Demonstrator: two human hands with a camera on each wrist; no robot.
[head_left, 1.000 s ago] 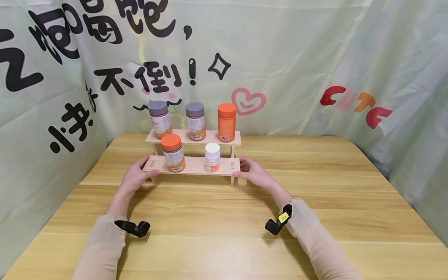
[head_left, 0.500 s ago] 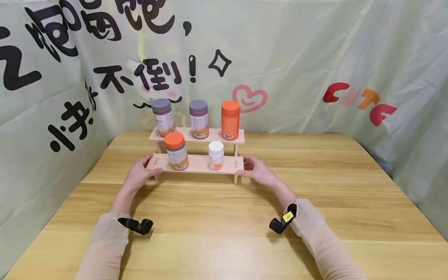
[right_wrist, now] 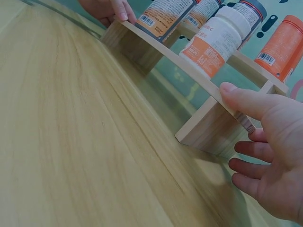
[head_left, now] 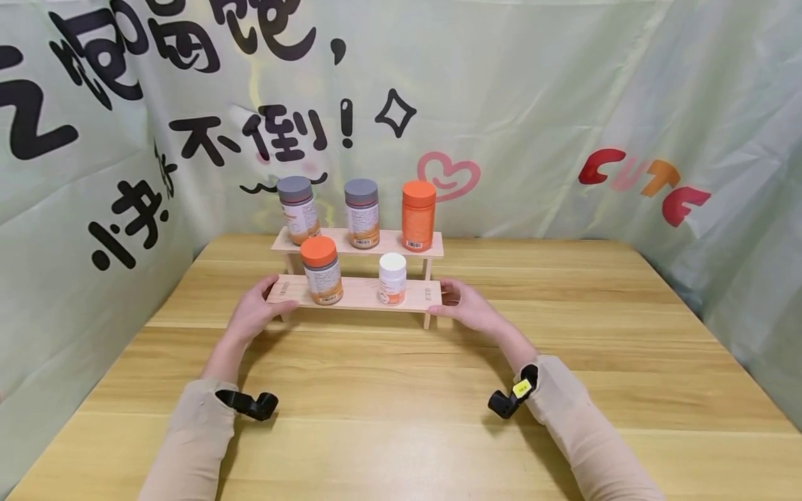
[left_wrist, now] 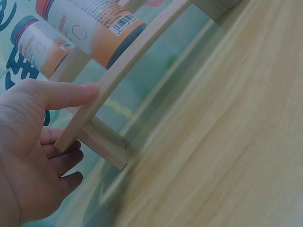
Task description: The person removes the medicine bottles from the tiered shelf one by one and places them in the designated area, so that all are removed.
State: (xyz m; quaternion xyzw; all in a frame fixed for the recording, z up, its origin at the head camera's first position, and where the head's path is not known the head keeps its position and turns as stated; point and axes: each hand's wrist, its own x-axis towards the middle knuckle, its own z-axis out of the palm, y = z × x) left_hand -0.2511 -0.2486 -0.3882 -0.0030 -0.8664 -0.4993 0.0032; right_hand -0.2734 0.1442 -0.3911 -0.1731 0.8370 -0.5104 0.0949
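Observation:
A two-tier wooden display shelf stands on the table, one end in each hand. My left hand grips the lower tier's left end, its thumb on the front edge and the other fingers around the end. At the opposite end, my right hand pinches the board the same way, thumb at the front. On the lower tier are an orange-lidded bottle and a small white bottle. Two grey-lidded bottles and an all-orange bottle stand upright on the upper tier.
The wood-grain table stretches in front of the shelf and to both sides. A pale printed curtain hangs behind it and along the left and right. Black wrist cameras are strapped over both sleeves.
The shelf has slid a little to the right with both hands holding its ends. All the bottles have travelled with it, still upright. The head view has shifted slightly.

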